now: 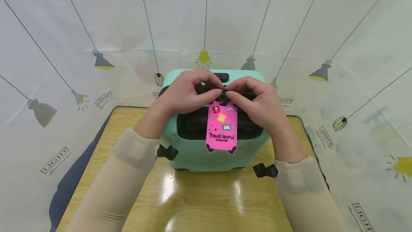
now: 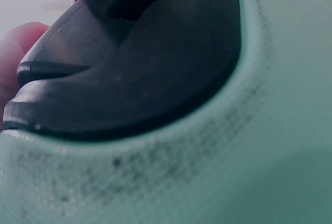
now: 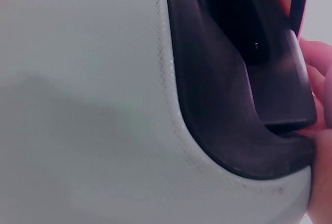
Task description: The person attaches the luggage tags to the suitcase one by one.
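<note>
A mint-green suitcase [image 1: 209,158] stands on the wooden table, with a black recessed panel and handle area [image 2: 155,73] along its upper edge. Over its front hangs a pink luggage tag [image 1: 221,121] printed "Travel World", with small coloured pictures. My left hand [image 1: 190,92] and right hand [image 1: 259,101] meet above the tag, thumbs and index fingers pinching its black strap [image 1: 224,97]. The fingertips hide part of the strap, so how it is fastened cannot be seen. In the right wrist view, part of the right hand [image 3: 321,99] shows beside the black handle area.
The wooden table [image 1: 199,203] extends in front of the suitcase. Pale curtains [image 1: 173,17] printed with lamps surround it on the back and sides. A dark blue object [image 1: 72,178] lies along the table's left edge. Black wrist mounts [image 1: 265,170] hang near both sleeves.
</note>
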Tool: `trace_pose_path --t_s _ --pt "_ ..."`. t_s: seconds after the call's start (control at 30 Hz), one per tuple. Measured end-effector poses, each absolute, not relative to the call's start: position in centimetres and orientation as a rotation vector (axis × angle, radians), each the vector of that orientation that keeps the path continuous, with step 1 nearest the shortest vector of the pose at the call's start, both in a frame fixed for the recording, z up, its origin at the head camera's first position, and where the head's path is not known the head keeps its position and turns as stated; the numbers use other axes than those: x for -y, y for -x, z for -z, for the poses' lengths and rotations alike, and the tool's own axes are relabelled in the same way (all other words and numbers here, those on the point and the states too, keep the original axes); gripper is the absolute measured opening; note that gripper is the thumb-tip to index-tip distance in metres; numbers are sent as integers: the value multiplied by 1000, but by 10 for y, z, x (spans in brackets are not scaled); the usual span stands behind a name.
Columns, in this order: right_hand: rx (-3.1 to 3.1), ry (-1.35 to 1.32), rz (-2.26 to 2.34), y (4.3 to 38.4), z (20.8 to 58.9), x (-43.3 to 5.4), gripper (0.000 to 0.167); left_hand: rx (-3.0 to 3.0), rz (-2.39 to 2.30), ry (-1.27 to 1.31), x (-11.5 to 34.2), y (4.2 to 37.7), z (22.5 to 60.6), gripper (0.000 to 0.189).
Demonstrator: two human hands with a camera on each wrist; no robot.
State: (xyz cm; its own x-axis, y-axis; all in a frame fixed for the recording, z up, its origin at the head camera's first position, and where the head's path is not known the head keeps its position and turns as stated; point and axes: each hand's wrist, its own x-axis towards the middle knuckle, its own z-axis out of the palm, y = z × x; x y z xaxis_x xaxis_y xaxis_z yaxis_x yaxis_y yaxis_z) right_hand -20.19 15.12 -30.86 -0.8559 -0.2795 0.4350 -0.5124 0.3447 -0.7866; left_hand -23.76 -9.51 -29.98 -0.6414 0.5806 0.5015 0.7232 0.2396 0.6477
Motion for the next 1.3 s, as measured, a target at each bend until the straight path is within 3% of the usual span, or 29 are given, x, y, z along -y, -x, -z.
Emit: trace_pose_path --t_s 1.3 --pt "2441 -790 -1391 202 309 -153 4 2257 1323 1361 95 241 302 4"
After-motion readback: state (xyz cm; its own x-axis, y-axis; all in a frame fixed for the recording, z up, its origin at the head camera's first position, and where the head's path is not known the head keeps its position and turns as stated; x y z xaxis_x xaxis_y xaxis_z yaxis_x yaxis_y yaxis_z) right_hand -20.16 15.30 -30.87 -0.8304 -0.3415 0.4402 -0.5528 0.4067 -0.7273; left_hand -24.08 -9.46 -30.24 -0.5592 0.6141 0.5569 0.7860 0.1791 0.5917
